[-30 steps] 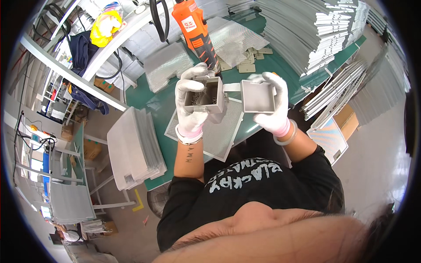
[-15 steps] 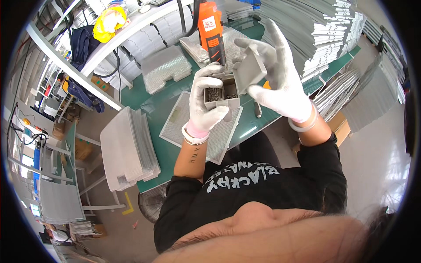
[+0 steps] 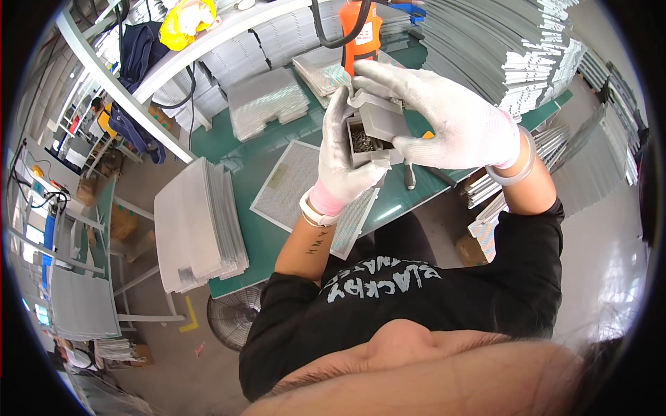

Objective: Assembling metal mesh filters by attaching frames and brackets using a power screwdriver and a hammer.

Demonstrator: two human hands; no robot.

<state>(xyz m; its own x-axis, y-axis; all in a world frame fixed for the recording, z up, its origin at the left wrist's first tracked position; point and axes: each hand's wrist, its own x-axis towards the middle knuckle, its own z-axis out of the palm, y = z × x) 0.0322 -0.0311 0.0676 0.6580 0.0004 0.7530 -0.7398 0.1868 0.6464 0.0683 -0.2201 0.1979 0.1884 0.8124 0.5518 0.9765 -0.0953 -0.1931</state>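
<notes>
A small grey plastic box (image 3: 397, 157) with small metal screws (image 3: 362, 143) inside rests in my gloved left hand (image 3: 336, 163), whose fingers and thumb wrap its left side and near corner. Over its right part leans a grey lid (image 3: 383, 120), tilted, so the screws show only on the left. My gloved right hand (image 3: 461, 125) grips this lid, fingers along the far side and thumb at the near right corner. Whether lid and box are joined is hidden. Just beyond the hands stands an orange power tool (image 3: 362, 43).
The green table (image 3: 257, 239) bears a perforated panel (image 3: 286, 191), a dark-handled tool (image 3: 440, 177) and another hand tool (image 3: 410, 177). Stacked pale panels (image 3: 198, 229) stand at the left edge, more panels (image 3: 267, 104) behind. A tall grey stack (image 3: 479, 48) rises far right.
The lid has come down and over the box, covering its right part. My right hand has moved nearer the left hand. The box has shifted slightly to the right.
</notes>
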